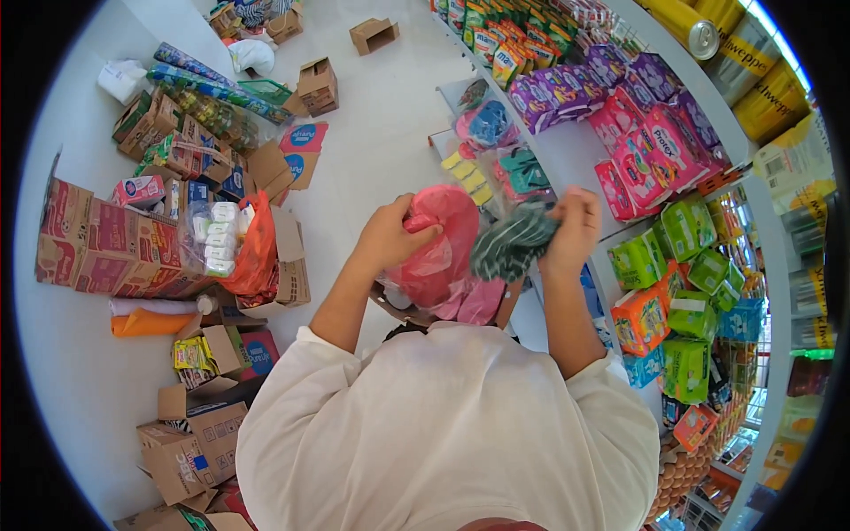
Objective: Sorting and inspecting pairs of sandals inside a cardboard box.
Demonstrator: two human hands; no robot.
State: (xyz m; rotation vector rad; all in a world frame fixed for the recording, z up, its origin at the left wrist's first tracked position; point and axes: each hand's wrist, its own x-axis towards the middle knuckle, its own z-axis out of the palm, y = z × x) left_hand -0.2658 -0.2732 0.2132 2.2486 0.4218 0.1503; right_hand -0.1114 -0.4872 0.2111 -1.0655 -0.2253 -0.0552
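My left hand (395, 228) is closed on a pink-red slipper (440, 232) in clear plastic, its thumb pressed over the top. On the other side, my right hand (574, 227) grips a dark green bundle (516, 244) with white stripes by its right end; whether it is cloth or footwear I cannot tell. Both are held in front of my chest, side by side. Under them, more pink items (471, 301) in plastic sit in an open brown cardboard box (509, 303), mostly hidden by my hands and body. Beyond, teal slippers (522, 168) in plastic lie on a low shelf.
Shelving on the right carries purple packs (553, 93), pink packs (651, 155) and green packs (686, 234). Blue bagged slippers (487, 122) and yellow packets (467, 177) lie ahead. Cardboard boxes (115, 234) and an orange-red plastic bag (252, 252) are piled along the left wall.
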